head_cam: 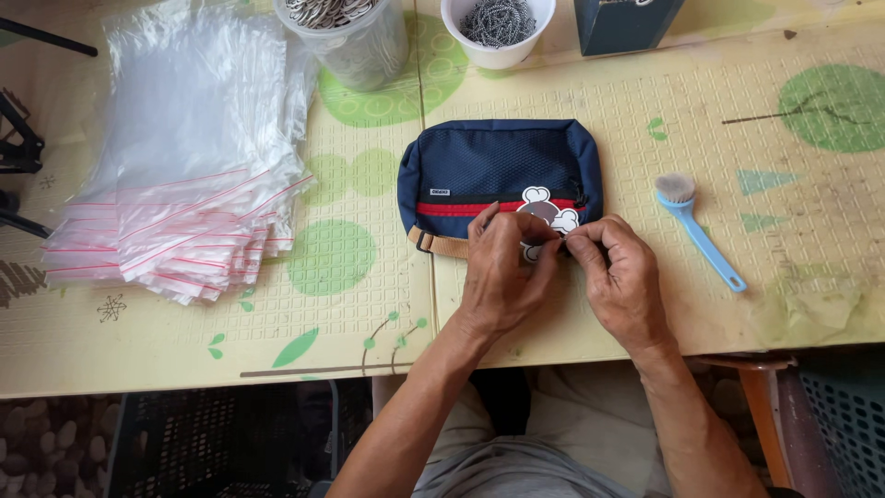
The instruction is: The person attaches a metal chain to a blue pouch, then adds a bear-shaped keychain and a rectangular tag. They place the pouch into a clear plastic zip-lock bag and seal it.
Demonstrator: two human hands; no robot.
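Both of my hands meet at the lower front edge of the navy pouch (499, 166). My left hand (502, 272) has its fingers curled onto the pouch's cartoon patch (546, 210); my right hand (619, 272) pinches with thumb and forefinger at the same spot, just beside the left fingertips. Each grip is nearly closed, but what exactly sits between the fingertips I cannot tell, since the fingers cover it.

Pouch position: flat on the table (590, 314), directly ahead of my grip, its red zipper band (452, 207) running across the front and a tan strap (441, 243) showing at the lower left corner.

Surroundings: a stack of clear zip bags (184, 184) lies well apart to the left; a blue brush (701, 235) lies near on the right. A clear tub (355, 41), a white cup of metal scourers (498, 28) and a dark box (627, 23) stand beyond the pouch, all cut off by the top edge. Bare table remains between pouch and bags, and along the near edge.
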